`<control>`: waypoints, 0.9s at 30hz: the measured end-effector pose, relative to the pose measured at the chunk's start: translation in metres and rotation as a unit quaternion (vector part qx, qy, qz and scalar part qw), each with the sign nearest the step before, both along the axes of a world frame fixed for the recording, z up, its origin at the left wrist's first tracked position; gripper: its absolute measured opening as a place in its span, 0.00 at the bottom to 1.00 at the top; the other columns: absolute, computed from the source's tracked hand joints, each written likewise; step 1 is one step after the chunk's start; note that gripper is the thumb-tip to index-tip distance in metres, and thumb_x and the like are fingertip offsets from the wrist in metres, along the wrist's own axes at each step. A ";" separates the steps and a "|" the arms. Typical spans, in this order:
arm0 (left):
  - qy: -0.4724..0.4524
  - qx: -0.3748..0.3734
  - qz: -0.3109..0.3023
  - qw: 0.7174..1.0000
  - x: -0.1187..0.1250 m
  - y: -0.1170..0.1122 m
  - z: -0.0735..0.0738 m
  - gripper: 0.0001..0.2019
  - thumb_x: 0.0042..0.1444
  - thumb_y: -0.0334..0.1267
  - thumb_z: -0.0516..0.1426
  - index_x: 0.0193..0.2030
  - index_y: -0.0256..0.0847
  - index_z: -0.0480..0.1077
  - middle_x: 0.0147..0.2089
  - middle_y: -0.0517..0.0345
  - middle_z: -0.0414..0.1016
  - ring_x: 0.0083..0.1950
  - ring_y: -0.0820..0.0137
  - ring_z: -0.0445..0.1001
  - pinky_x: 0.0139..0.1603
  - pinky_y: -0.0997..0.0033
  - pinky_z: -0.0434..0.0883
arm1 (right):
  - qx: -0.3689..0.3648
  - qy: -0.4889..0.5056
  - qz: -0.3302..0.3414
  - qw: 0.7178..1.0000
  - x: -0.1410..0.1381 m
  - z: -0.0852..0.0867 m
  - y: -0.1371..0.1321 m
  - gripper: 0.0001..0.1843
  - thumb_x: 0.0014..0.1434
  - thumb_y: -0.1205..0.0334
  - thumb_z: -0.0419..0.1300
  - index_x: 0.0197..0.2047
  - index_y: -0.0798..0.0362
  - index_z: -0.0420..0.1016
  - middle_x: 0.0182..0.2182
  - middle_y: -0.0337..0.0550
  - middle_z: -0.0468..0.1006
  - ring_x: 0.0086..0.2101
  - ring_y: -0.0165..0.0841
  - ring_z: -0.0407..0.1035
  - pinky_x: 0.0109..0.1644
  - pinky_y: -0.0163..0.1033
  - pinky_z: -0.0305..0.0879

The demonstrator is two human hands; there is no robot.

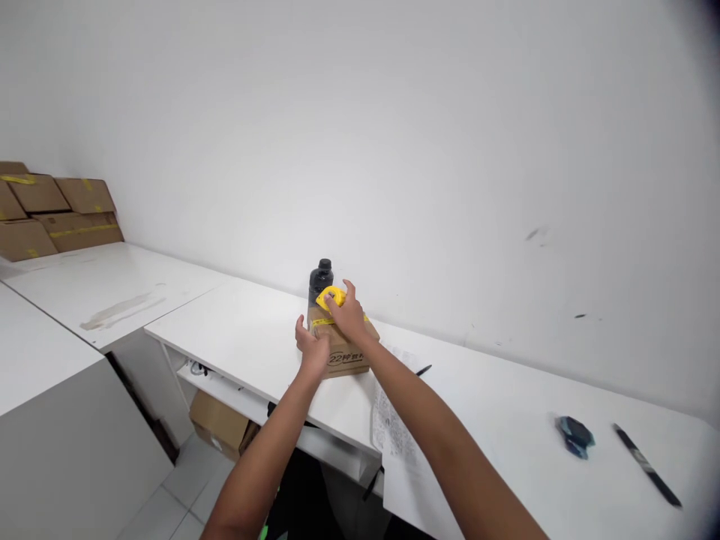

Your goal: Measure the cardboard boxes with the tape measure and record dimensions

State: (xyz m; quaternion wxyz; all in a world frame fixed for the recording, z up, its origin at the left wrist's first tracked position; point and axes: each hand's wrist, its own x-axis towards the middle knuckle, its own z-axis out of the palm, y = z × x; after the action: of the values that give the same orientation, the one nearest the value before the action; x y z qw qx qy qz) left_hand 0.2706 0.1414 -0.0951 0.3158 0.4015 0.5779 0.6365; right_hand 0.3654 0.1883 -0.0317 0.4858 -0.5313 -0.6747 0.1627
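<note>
A small cardboard box (pixel 347 364) with dark printing stands on the white table, a yellow strip across its top. My left hand (pixel 313 349) grips the box's left side, thumb over the front and fingers at the far edge. Above the box top, my right hand (pixel 349 311) is closed around a small yellow teardrop-shaped case (pixel 331 298) that looks like a tape measure. Its index finger sticks up. Just behind the box is an upright dark bottle (pixel 320 280) with a black cap, its lower part hidden.
Printed paper (pixel 394 420) lies right of the box under my right forearm, with a black pen (pixel 424 370) near it. Farther right are a dark blue object (pixel 577 436) and a black knife-like tool (pixel 646 465). Taped cartons (pixel 84 231) stack far left; an open carton (pixel 219 421) sits below.
</note>
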 end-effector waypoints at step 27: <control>-0.129 0.085 -0.238 0.959 -0.038 0.065 0.001 0.28 0.47 0.42 0.64 0.57 0.40 0.65 0.51 0.49 0.76 0.48 0.63 0.75 0.51 0.63 0.70 | 0.044 -0.232 0.072 0.969 0.010 -0.006 0.015 0.28 0.65 0.53 0.52 0.66 0.46 0.54 0.51 0.50 0.66 0.34 0.36 0.69 0.39 0.40 0.63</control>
State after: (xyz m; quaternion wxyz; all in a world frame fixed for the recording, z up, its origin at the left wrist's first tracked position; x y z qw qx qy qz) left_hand 0.2321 0.2066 -0.0937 0.4945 0.4673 0.3635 0.6364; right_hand 0.3757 0.2028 -0.0380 0.3256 -0.4828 -0.8120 0.0400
